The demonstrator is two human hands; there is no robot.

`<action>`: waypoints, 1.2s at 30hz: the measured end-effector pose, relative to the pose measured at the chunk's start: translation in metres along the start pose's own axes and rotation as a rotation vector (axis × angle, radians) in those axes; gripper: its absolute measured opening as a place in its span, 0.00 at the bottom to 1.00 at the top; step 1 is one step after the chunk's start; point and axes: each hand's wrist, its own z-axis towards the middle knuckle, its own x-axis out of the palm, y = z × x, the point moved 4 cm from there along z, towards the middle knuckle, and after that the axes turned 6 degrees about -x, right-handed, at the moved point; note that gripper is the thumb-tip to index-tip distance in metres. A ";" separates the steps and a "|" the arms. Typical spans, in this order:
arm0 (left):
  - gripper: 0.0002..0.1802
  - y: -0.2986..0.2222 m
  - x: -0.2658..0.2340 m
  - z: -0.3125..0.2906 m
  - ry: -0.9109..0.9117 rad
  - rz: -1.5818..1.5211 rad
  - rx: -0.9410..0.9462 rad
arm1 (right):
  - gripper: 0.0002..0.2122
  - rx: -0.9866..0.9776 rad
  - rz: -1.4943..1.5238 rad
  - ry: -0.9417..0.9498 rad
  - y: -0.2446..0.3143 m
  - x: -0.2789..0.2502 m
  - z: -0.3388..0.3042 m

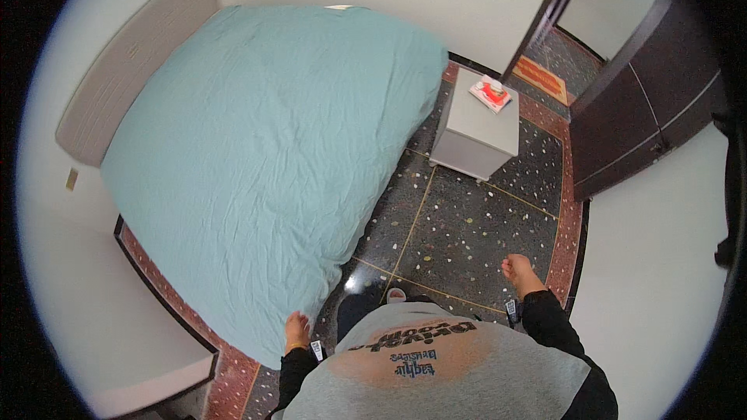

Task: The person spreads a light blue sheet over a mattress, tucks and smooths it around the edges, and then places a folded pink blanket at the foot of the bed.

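Beside the near corner of the bed, my left hand (pixel 297 329) hangs with its fingers loosely bent and apart, holding nothing. It is right at the edge of the light blue sheet (pixel 264 140); whether it touches the cloth I cannot tell. My right hand (pixel 520 272) is held out over the dark floor on the right, empty, its fingers half curled and slightly apart. A small patterned tag (pixel 316 350) shows by my left wrist, and another patterned tag (pixel 511 311) by my right. The sheet covers the whole mattress and is wrinkled towards me.
A grey headboard (pixel 140 66) stands at the far left. Past the bed's right side is a white nightstand (pixel 476 136) with a red and white packet (pixel 492 94) on top. A dark door (pixel 646 93) stands open at the right, with an orange mat (pixel 541 78) beyond the doorway.
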 end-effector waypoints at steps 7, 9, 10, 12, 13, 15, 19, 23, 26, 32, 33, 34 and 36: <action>0.16 -0.107 0.147 0.046 0.042 0.339 0.021 | 0.04 0.036 0.285 -0.080 0.005 -0.036 0.060; 0.15 -0.135 0.160 0.082 0.036 1.104 0.141 | 0.04 0.067 0.393 -0.147 -0.005 -0.051 0.058; 0.15 -0.146 0.170 0.098 0.106 1.819 0.303 | 0.04 0.059 0.398 -0.191 -0.010 -0.061 0.053; 0.13 -0.166 0.194 0.138 0.143 2.502 0.479 | 0.04 0.108 0.441 -0.328 -0.020 -0.085 0.039; 0.11 -0.177 0.212 0.158 0.082 2.482 0.458 | 0.04 0.131 0.559 -0.481 -0.028 -0.097 0.028; 0.08 -0.196 0.261 0.182 0.040 2.468 0.551 | 0.03 0.161 0.608 -0.531 -0.034 -0.117 0.005; 0.10 -0.223 0.462 0.209 0.232 2.190 0.891 | 0.05 0.223 0.682 -0.769 -0.046 -0.135 -0.039; 0.15 -0.202 0.684 0.199 0.348 1.168 0.481 | 0.06 0.257 -0.111 -0.589 -0.047 -0.156 -0.053; 0.10 -0.157 0.821 0.156 0.494 1.038 0.511 | 0.06 0.307 0.080 -0.664 -0.055 -0.198 -0.037; 0.08 -0.016 0.960 0.044 0.498 1.971 1.972 | 0.08 0.182 0.338 -0.682 -0.017 -0.341 0.083; 0.07 -0.005 0.963 0.052 0.604 1.526 1.077 | 0.08 0.154 0.454 -0.689 -0.001 -0.363 0.111; 0.08 0.017 0.968 0.057 0.649 1.150 0.567 | 0.08 0.126 0.530 -0.683 0.016 -0.383 0.133; 0.10 0.031 0.994 0.055 0.630 1.171 0.628 | 0.08 0.101 0.607 -0.733 0.057 -0.416 0.184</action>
